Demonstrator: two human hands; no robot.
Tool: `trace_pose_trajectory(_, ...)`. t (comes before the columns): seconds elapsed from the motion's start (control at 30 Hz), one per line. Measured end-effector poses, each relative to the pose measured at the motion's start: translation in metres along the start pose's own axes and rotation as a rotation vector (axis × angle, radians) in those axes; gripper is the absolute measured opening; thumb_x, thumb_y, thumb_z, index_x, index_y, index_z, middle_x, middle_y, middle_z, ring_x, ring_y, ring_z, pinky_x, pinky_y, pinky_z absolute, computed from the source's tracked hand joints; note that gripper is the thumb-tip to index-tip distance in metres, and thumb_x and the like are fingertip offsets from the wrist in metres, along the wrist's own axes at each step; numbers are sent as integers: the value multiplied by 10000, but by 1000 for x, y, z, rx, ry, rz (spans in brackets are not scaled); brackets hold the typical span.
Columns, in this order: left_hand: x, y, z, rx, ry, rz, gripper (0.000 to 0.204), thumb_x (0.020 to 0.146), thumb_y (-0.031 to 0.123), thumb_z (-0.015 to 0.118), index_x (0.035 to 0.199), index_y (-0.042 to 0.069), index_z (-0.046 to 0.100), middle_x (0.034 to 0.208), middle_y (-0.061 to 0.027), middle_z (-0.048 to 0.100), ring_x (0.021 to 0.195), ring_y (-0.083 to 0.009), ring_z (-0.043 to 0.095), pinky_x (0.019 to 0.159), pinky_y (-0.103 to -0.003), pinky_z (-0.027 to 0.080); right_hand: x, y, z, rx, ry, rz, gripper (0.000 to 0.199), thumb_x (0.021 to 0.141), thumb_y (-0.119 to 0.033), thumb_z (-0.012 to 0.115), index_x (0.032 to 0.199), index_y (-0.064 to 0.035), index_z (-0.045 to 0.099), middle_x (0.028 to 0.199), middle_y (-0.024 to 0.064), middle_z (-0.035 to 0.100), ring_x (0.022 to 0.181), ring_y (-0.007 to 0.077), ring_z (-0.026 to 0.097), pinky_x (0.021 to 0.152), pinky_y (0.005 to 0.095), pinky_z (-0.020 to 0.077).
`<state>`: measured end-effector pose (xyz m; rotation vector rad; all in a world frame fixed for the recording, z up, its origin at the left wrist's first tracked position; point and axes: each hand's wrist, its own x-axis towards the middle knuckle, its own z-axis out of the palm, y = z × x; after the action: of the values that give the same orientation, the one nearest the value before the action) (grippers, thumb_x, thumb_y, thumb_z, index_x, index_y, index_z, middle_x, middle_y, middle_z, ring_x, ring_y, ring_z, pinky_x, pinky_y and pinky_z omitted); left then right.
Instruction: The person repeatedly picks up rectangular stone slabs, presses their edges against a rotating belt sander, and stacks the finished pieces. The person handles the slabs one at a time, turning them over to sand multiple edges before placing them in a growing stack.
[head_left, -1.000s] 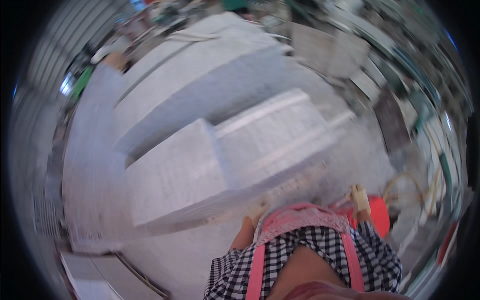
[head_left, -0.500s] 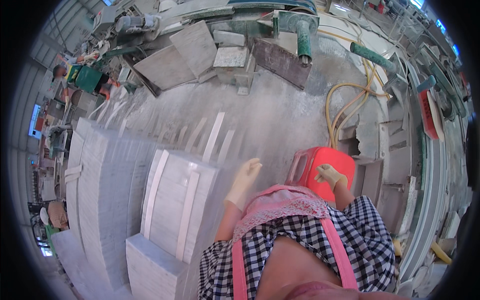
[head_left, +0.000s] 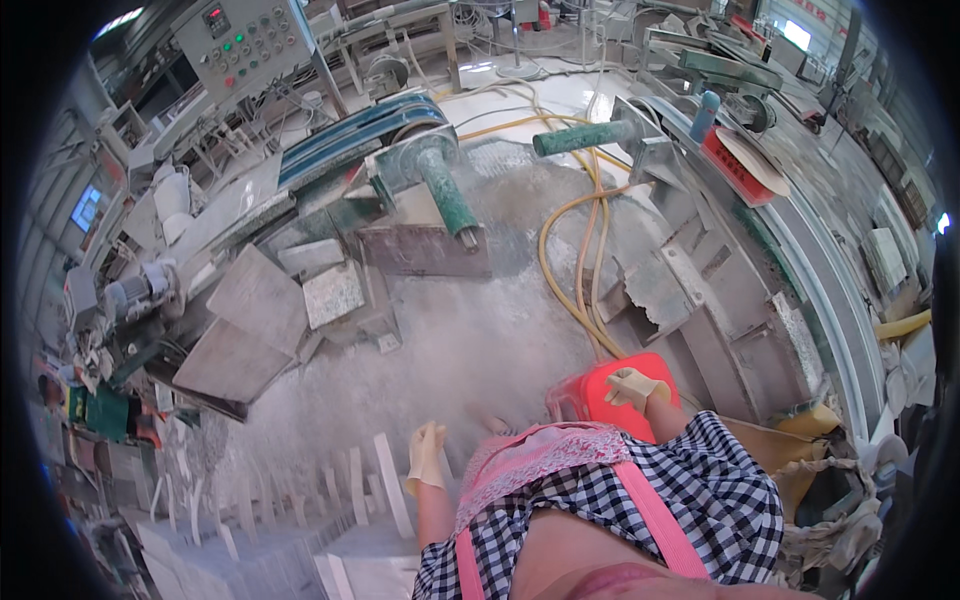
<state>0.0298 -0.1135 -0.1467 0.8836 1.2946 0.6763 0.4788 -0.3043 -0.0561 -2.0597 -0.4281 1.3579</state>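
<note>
My left hand (head_left: 427, 455), in a pale rubber glove, hangs at my left side with its fingers drawn together and nothing seen in them. Close to it stand white strips (head_left: 392, 485) upright at the end of the stacked pale slabs (head_left: 385, 555). My right hand (head_left: 637, 388), in the same kind of glove, has its fingers curled in, with no object showing. It overlaps a red plastic stool (head_left: 610, 412) in the view; whether it touches the stool I cannot tell.
Ahead are leaning slabs (head_left: 258, 300), a stone block (head_left: 333, 296) and a green roller (head_left: 445, 190). Yellow hoses (head_left: 548, 245) lie on the dusty floor by a torn metal frame (head_left: 660, 290). A long rail (head_left: 820, 250) runs along the right. A control panel (head_left: 240, 50) stands far left.
My view has turned right and lifted, so the slab stacks drop to the lower left and the control panel appears. Both hands stay low at my sides.
</note>
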Motion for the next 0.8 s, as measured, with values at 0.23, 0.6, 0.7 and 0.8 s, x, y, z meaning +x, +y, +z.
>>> trace_pose_trajectory(0.23, 63, -55, -71, 212, 134, -187, 421, 1006, 371, 546, 1192, 5, 637, 1130, -130, 722, 1024, -240, 679, 895, -371, 534, 107, -99, 5, -743, -94, -254, 391, 1016, -328, 542, 1273, -39, 599, 1134, 124, 704, 1024, 253, 667, 910, 415, 537)
trace_pose_trajectory(0.6, 61, -21, -67, -49, 95, -397, 310, 977, 342, 586, 1065, 50, 644, 981, -78, 723, 857, -228, 679, 717, -380, 532, 175, -233, 146, -579, -309, -480, 635, 965, -510, 518, 1430, -78, 539, 1367, 160, 611, 1281, 316, 554, 1120, 405, 389)
trace_pose_trajectory(0.7, 73, 1, -74, 57, 126, -258, 342, 986, 359, 570, 1105, 46, 639, 1013, -93, 721, 902, -219, 680, 743, -346, 534, 208, -281, 180, -694, -343, -477, 637, 973, -533, 500, 1411, -74, 561, 1372, 165, 608, 1267, 321, 565, 1102, 399, 401)
trace_pose_trajectory(0.8, 83, 7, -103, 588, 55, -151, 423, 991, 407, 550, 1166, 37, 654, 1073, -133, 713, 1037, -213, 681, 851, -373, 550, 230, -321, 217, -666, -371, -518, 606, 979, -530, 494, 1353, -66, 599, 1341, 175, 625, 1246, 321, 580, 1079, 401, 415)
